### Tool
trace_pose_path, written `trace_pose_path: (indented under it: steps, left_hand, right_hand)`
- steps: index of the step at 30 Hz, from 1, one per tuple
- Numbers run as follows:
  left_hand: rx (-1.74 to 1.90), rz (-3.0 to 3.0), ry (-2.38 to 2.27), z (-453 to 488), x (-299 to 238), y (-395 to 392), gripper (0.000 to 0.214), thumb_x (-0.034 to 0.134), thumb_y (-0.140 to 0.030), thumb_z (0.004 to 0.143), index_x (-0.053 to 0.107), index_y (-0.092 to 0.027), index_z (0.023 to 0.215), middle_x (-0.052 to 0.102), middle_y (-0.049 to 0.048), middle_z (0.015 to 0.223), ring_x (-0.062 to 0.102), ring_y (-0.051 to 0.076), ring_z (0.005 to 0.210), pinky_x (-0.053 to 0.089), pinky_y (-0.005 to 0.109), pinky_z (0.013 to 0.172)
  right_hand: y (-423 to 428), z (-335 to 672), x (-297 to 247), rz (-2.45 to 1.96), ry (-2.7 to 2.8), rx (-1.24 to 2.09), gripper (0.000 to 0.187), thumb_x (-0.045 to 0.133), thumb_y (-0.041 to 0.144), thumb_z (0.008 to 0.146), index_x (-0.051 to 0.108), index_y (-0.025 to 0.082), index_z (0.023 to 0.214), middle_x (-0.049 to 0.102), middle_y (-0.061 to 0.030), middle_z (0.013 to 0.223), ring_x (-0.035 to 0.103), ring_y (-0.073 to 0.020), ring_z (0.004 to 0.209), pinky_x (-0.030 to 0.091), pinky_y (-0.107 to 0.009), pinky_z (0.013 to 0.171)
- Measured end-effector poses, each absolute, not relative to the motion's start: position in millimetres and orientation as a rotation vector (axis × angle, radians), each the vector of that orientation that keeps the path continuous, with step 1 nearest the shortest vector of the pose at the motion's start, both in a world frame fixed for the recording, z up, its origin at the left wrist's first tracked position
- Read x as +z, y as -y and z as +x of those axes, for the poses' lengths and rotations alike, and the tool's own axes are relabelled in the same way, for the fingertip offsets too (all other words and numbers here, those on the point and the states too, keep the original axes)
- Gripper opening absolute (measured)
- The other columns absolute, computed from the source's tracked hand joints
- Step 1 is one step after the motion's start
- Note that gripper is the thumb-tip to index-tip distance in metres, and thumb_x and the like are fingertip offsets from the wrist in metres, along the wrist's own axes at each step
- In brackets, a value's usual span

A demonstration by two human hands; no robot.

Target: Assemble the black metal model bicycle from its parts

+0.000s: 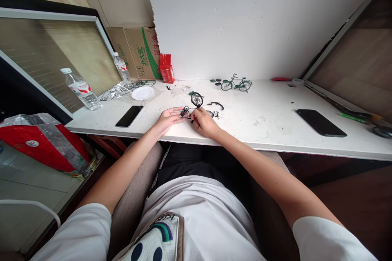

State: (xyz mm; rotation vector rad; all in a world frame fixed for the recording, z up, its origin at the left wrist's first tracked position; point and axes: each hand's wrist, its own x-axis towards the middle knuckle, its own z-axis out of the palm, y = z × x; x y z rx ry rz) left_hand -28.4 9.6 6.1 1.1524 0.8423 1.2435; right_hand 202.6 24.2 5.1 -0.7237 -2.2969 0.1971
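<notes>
Frame: thin, black, part of a model bike, held between both hands; fine detail too small to read.
Left hand: thumb and fingers nearly closed around the frame's left end, fingers rather straight.
Right hand: fingers curled in tight at the frame's right end; the exact pinch is hidden.
Wheel: black, spoked, tilted up just beyond the right hand; whether it joins the frame, I cannot tell.
Second wheel: partly hidden behind the right hand.
Curved strip: black, beyond and right of the grip.
Green bike: standing on both wheels, farther beyond, to the right.
Table: white, marked, with small scraps.
Left of the grip: a phone, with a white plate and two bottles farther off.
Well right: another phone.
Back: carton, red box, pitted white panel.
</notes>
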Motion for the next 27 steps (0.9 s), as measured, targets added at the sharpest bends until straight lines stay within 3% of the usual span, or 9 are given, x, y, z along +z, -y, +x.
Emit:
trace_pose_path:
  steps: [27]
  left_hand:
    - [1.245, 1.137, -0.849, -26.9, 7.7, -7.2, 0.046, 0.080, -0.014, 0.083, 0.072, -0.011, 0.128, 0.080, 0.0183, 0.119, 0.078, 0.025, 0.109, 0.052, 0.051, 0.116]
  right_hand:
    - [-23.4, 202.7, 6.3, -0.739, 2.307, 0.208, 0.021, 0.047, 0.005, 0.091, 0.055, 0.024, 0.098, 0.068, -0.0112, 0.098, 0.057, -0.0305, 0.100, 0.048, -0.042, 0.089]
